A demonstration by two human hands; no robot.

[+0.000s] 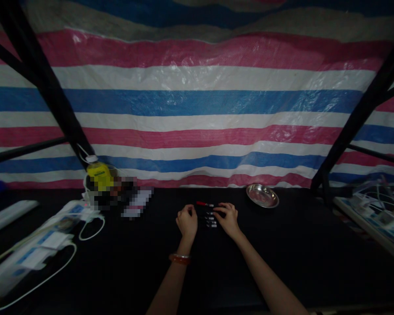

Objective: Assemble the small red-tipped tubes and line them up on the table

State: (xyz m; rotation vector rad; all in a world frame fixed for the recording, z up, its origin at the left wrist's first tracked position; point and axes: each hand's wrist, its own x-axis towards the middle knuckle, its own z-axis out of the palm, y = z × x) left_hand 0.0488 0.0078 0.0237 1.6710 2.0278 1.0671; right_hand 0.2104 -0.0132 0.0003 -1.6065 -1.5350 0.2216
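Observation:
Several dark markers [211,223] lie one below another on the black table, between my two hands. A red marker [205,204] lies at the top of the row, its dark end to the right. At the left ends of the markers is my left hand [187,220], fingers curled and thumb near the forefinger, with a reddish bracelet on the wrist. My right hand [227,217] is at their right ends, thumb and forefinger pinched around the end of a black marker [209,213] just under the red one. Whether the left fingertips touch that marker is too dark to tell.
A round metal dish [262,195] stands at the back right. On the left are a yellow bottle [100,175], power strips [36,249] and loose white cables. More cables and plugs lie at the far right [381,214]. A striped sheet hangs behind the black table [216,280].

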